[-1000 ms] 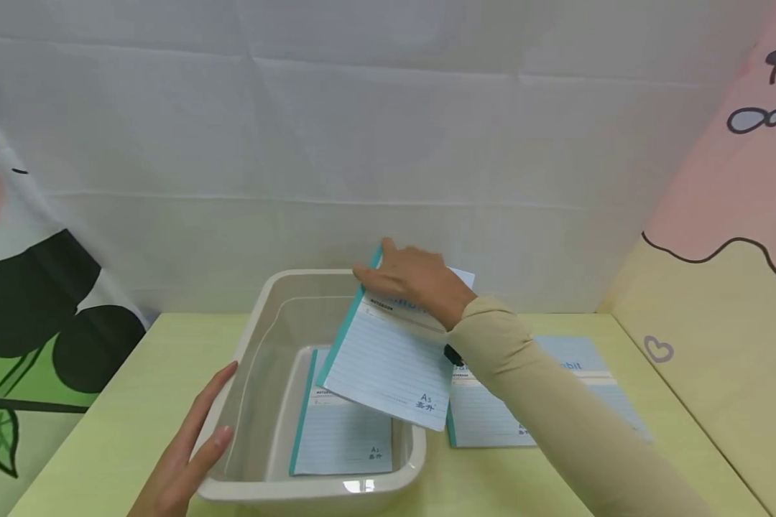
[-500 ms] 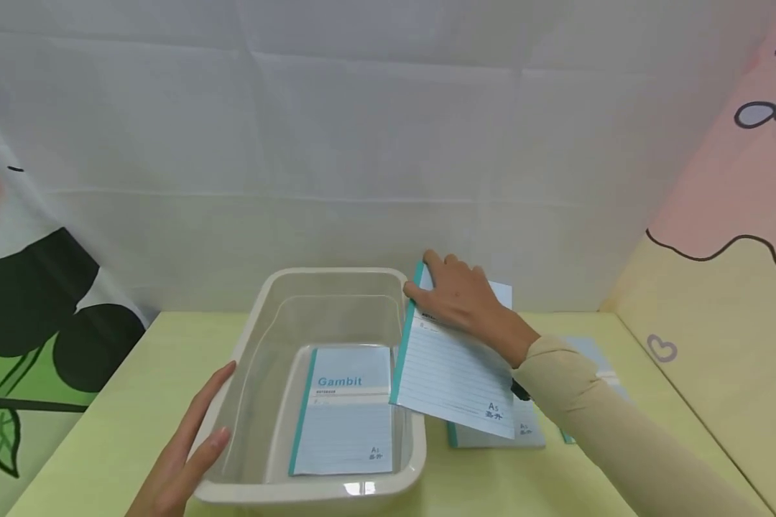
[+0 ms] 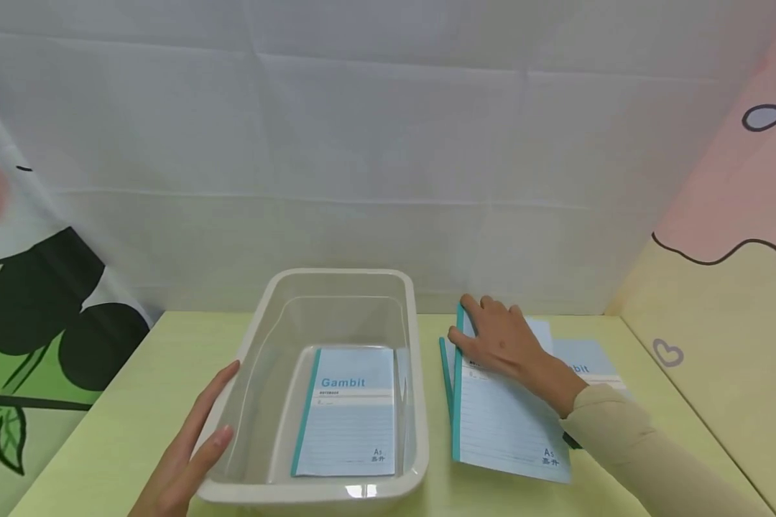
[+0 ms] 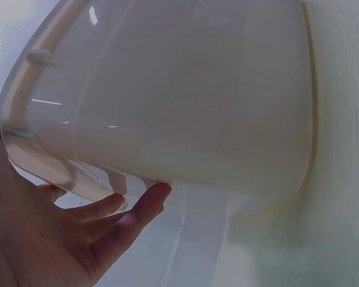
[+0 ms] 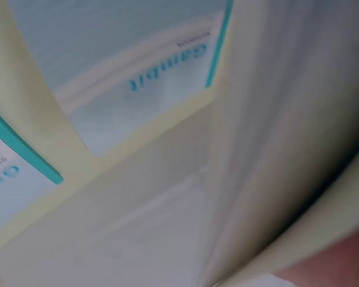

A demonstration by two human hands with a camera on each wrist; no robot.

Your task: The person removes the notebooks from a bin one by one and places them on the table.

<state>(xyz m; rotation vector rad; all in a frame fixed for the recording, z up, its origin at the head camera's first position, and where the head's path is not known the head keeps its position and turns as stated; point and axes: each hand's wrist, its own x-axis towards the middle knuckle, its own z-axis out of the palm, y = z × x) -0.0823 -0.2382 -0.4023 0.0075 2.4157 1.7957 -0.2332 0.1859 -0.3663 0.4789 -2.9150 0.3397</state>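
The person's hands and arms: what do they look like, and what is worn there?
The left hand and right hand are bare, with no gloves visible. The right sleeve is plain beige, reaching the wrist and creased toward the cuff. A small black item shows by that cuff, too hidden to identify. No sleeve shows on the left.

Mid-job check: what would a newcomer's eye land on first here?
Probably the pale bin near the middle, with a blue notebook lying flat inside and the left hand at its left side. Next, right of the bin, the right hand holding a second notebook. Then the pink cartoon panel at far right.
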